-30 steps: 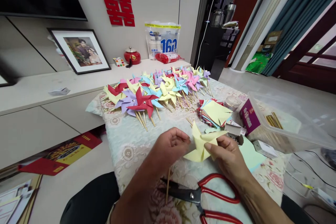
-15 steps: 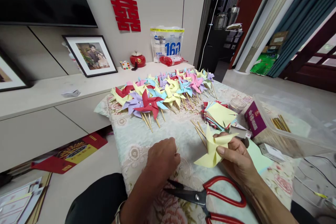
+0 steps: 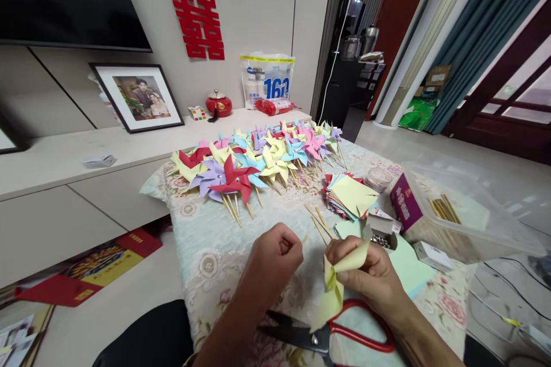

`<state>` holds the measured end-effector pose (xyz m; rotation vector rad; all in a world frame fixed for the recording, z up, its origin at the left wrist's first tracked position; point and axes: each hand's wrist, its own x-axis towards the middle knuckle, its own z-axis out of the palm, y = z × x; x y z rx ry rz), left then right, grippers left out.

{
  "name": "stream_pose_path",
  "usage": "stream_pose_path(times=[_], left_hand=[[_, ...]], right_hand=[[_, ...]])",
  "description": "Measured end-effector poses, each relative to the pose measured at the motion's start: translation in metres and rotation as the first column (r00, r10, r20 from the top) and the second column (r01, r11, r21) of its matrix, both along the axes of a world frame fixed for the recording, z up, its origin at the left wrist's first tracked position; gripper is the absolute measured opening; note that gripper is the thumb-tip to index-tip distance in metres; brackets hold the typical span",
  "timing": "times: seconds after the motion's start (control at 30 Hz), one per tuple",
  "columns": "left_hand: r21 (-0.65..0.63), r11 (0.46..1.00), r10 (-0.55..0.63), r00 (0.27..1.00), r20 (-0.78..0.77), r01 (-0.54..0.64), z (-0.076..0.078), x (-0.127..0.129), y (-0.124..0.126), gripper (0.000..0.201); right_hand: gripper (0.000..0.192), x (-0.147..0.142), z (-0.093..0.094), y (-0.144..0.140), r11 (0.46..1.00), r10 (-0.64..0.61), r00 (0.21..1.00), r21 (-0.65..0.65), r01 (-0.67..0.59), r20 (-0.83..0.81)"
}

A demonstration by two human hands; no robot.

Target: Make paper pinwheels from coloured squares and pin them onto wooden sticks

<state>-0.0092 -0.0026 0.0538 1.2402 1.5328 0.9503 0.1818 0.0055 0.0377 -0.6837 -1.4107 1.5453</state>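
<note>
My left hand (image 3: 273, 258) is closed in a loose fist over the table, and the pale tip of a wooden stick (image 3: 305, 239) pokes out past its fingers. To its right, my right hand (image 3: 374, 275) pinches a yellow paper pinwheel (image 3: 333, 289) at its folded centre. The pinwheel is turned nearly edge-on. Below both hands lie black scissors with red handles (image 3: 318, 337), blades apart. Several loose wooden sticks (image 3: 317, 221) lie just beyond the pinwheel. A small open box of metal fasteners (image 3: 380, 241) stands behind my right hand.
Many finished pinwheels (image 3: 235, 179) fill the table's far side. Cut paper squares (image 3: 355, 194) are stacked right of them. A clear plastic tub of sticks (image 3: 469, 218) and a small white box (image 3: 433, 255) sit at the right edge.
My right hand has turned the pinwheel from facing me to nearly edge-on and moved it left. My left hand has come closer to it, with the stick tip now showing. The view has shifted slightly.
</note>
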Motion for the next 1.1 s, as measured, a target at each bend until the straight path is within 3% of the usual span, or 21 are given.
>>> stream_pose_path(times=[0.1,0.23,0.43,0.53,0.73,1.1], left_hand=[[-0.073,0.997,0.034,0.928,0.37,-0.007,0.0,0.011,0.001,0.011],[-0.09,0.996,0.045,0.855,0.517,0.002,-0.001,0.021,0.001,0.02],[-0.044,0.999,0.036,0.858,0.512,-0.016,0.004,0.026,-0.002,0.015],[0.006,1.0,0.004,0.868,0.496,-0.008,0.007,0.027,-0.005,0.014],[0.105,0.994,-0.075,0.899,0.431,0.032,0.003,0.03,-0.01,0.012],[0.236,0.971,-0.099,0.95,0.297,0.028,0.003,0.03,-0.014,0.007]], right_hand=[[0.006,-0.002,0.006,-0.001,0.988,-0.011,0.999,0.157,0.006,0.03],[0.012,-0.001,0.008,0.0,0.913,-0.141,0.982,0.399,0.08,0.125],[0.01,0.002,0.003,0.004,0.751,-0.341,0.929,0.637,0.174,0.148],[0.011,0.002,0.003,0.004,0.712,-0.395,0.909,0.669,0.211,0.134],[0.014,0.001,0.008,0.001,0.692,-0.422,0.898,0.685,0.23,0.125],[0.013,0.0,0.013,-0.003,0.701,-0.401,0.908,0.678,0.221,0.119]])
